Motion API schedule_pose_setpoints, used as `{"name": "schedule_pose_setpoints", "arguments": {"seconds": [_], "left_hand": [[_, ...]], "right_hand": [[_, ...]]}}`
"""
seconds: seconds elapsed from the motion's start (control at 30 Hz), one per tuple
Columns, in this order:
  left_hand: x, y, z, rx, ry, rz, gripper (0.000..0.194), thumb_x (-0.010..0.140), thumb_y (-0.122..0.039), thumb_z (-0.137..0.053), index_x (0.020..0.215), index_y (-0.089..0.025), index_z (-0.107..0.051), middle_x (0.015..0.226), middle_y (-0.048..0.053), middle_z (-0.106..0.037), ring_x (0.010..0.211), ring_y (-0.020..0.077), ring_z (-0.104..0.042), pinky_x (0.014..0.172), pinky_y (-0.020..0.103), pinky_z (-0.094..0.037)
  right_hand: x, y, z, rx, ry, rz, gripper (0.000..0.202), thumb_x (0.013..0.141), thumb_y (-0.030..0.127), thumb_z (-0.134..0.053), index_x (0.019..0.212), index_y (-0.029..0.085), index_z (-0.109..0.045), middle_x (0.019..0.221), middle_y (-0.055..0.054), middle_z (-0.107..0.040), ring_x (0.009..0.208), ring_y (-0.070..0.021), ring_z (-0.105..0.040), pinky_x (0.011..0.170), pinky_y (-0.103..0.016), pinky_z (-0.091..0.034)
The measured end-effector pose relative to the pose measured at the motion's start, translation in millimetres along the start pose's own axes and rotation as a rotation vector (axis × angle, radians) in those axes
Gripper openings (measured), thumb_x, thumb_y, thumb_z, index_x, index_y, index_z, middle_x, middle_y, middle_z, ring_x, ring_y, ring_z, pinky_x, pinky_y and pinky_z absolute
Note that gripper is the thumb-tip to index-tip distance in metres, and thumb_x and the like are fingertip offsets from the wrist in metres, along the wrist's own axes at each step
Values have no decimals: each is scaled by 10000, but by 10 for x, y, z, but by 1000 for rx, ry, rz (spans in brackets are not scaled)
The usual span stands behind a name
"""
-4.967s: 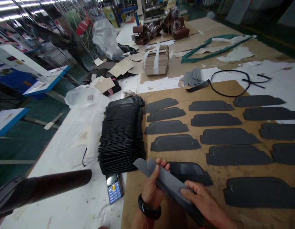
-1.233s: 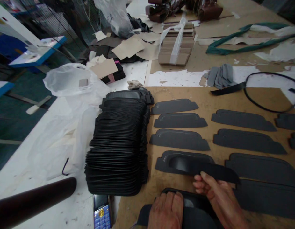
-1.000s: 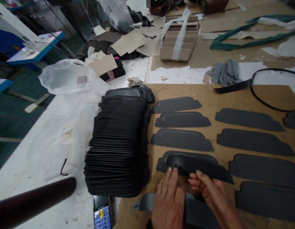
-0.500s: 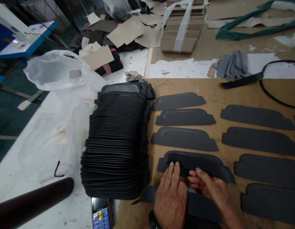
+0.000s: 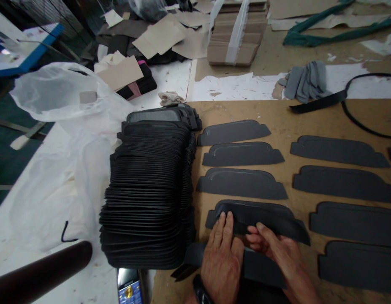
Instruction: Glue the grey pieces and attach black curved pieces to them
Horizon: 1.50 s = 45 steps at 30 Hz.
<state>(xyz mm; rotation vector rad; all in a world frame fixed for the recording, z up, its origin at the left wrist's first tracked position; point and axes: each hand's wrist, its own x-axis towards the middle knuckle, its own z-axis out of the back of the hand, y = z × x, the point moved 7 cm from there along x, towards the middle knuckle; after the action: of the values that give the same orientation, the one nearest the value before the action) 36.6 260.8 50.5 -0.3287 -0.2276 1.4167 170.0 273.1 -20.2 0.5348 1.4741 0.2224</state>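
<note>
A glossy black shaped panel [image 5: 274, 215] lies over a matt dark piece in the near row on the brown board. My left hand [image 5: 222, 257], fingers stretched out, presses its fingertips flat on the panel's left part. My right hand [image 5: 281, 253] pinches the panel's near edge between thumb and fingers, right of the left hand. Beneath both hands lies another dark piece [image 5: 265, 266], partly covered by them. A tall stack of black panels [image 5: 147, 190] stands just left of my hands.
More matt dark pieces [image 5: 241, 183] lie in rows ahead and to the right [image 5: 350, 230]. A mobile phone [image 5: 129, 289] and a dark rounded bar [image 5: 43, 270] are near left. Behind are a plastic bag [image 5: 56, 93], bundled brown cards [image 5: 235, 42], grey pieces [image 5: 305, 82] and a black strap [image 5: 322, 103].
The view has shifted slightly, so the stack and pieces appear a little further left. Both hands keep nearly the same place on the panel.
</note>
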Motion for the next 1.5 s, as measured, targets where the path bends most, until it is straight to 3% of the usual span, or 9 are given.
{"name": "schedule_pose_setpoints", "arguments": {"seconds": [0.4, 0.53, 0.8, 0.93, 1.03, 1.2, 1.33, 1.5], "left_hand": [[10, 19, -44, -28, 83, -19, 197, 863, -163, -401, 851, -191, -597, 1400, 69, -385, 1305, 252, -278, 1001, 393, -411], [16, 25, -70, -49, 107, -32, 183, 854, -159, -417, 886, -189, -595, 1410, 78, -367, 1317, 259, -247, 1012, 404, -396], [41, 41, -62, -81, 170, -47, 211, 826, -83, -401, 887, -177, -581, 1433, 92, -319, 1326, 263, -207, 1027, 430, -368], [65, 43, -34, -92, 196, -50, 280, 792, -17, -377, 925, -171, -569, 1430, 116, -315, 1326, 274, -187, 1017, 456, -370], [86, 31, -6, -89, 186, -67, 266, 774, 6, -369, 832, -161, -567, 1417, 130, -336, 1318, 283, -201, 1010, 459, -376], [122, 36, 24, -76, 149, -102, 318, 735, 48, -351, 816, -171, -567, 1399, 134, -366, 1305, 283, -240, 981, 477, -402], [127, 44, 25, -70, 132, -132, 330, 722, 55, -348, 818, -179, -560, 1405, 137, -355, 1312, 282, -225, 972, 475, -410], [108, 42, -3, -69, 156, -137, 298, 723, 47, -367, 804, -179, -545, 1429, 140, -309, 1326, 287, -183, 977, 484, -401]], "right_hand": [[-11, -3, -10, 6, -21, -17, 414, 497, 486, -775, 647, 105, -711, 596, -109, -707, 516, -201, -650, 527, -274, -541], [-63, 40, -29, 4, -43, 63, 395, 540, 489, -751, 651, 112, -708, 601, -105, -707, 534, -209, -658, 549, -283, -549], [-116, 106, -76, -1, -80, 85, 394, 522, 504, -748, 625, 127, -700, 577, -91, -700, 509, -208, -647, 552, -311, -552], [-139, 138, -74, -9, -32, 112, 399, 524, 513, -748, 617, 129, -689, 562, -84, -690, 545, -216, -654, 567, -309, -548], [-143, 171, 74, -25, -49, 163, 400, 572, 538, -718, 603, 146, -642, 491, -38, -643, 465, -174, -613, 486, -267, -516], [-168, 395, 448, -118, -155, 376, 345, 678, 534, -645, 671, 213, -520, 472, 58, -560, 354, -100, -488, 384, -209, -406], [-187, 539, 590, -431, -259, 451, 331, 741, 555, -553, 769, 226, -572, 452, 42, -536, 433, -141, -523, 453, -234, -403], [-181, 703, 598, -681, -369, 613, 307, 745, 533, -531, 782, 237, -607, 670, -12, -645, 608, -188, -588, 591, -276, -423]]}}
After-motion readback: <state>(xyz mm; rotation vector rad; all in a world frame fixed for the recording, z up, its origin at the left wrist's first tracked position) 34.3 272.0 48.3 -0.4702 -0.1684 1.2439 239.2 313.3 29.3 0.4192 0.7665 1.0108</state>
